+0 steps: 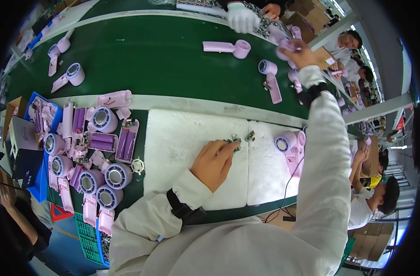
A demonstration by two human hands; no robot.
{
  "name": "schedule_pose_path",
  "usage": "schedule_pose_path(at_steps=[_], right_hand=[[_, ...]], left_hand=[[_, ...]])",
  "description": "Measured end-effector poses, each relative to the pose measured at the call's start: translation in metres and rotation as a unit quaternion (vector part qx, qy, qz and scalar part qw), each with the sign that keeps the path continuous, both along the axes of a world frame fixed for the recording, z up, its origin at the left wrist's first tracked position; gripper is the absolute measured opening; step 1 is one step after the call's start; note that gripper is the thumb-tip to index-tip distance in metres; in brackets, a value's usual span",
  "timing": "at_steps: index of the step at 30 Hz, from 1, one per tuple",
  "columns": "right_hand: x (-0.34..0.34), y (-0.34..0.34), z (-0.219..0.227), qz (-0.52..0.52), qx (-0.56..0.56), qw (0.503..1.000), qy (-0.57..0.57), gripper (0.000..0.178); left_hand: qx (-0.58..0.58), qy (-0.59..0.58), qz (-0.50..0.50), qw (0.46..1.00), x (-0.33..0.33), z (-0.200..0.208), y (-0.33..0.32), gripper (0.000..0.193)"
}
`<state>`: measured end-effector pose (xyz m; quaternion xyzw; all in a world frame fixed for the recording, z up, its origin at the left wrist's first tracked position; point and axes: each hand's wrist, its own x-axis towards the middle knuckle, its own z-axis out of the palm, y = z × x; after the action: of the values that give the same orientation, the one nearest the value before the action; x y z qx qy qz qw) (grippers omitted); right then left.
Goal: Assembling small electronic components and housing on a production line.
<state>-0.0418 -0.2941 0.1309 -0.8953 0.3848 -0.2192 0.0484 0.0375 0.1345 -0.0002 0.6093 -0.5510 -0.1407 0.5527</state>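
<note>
My left hand [213,164] rests over the white foam pad [171,138], its fingertips closed on a small green circuit board [236,139]. Beside it lies a second small board [250,136]. Stretched out to the far right, my right hand [303,56] has its fingers round a pink handheld fan [283,49], slightly blurred, at the belt's far side. On the right part of the foam lies another pink fan piece [287,141] with a round head. My right sleeve partly covers the area beside it.
Left of the foam are piled pink housings with purple battery cells [125,145] and several round fan heads [118,175], next to a blue bin [55,117]. More fans [240,48] lie on the green belt [145,55]. Opposite, a co-worker's gloved hand [243,18] shows. A black cable [283,198] hangs right.
</note>
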Motion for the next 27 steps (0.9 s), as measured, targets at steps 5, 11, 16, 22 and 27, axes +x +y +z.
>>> schedule_pose_path(at_steps=[5, 11, 16, 22, 27], right_hand=[[-0.092, 0.097, 0.071, 0.077, 0.106, 0.982, -0.140, 0.044], [-0.151, 0.220, 0.069, 0.086, 0.420, 0.862, -0.269, 0.042], [-0.144, 0.248, -0.003, 0.044, 0.512, 0.857, 0.035, 0.039], [-0.112, 0.282, -0.034, 0.007, 0.351, 0.927, 0.135, 0.036], [-0.121, 0.318, -0.026, 0.144, 0.004, 0.988, 0.050, 0.029]], left_hand=[[-0.012, 0.030, -0.013, 0.999, -0.001, 0.002, 0.006, 0.033], [-0.004, 0.073, -0.008, 0.997, 0.001, -0.001, 0.004, 0.031], [-0.016, 0.010, -0.004, 1.000, 0.002, 0.002, 0.002, 0.037], [0.075, 0.065, -0.112, 0.989, -0.005, 0.005, 0.005, 0.033], [0.047, -0.070, -0.132, 0.988, 0.000, 0.001, 0.010, 0.026]])
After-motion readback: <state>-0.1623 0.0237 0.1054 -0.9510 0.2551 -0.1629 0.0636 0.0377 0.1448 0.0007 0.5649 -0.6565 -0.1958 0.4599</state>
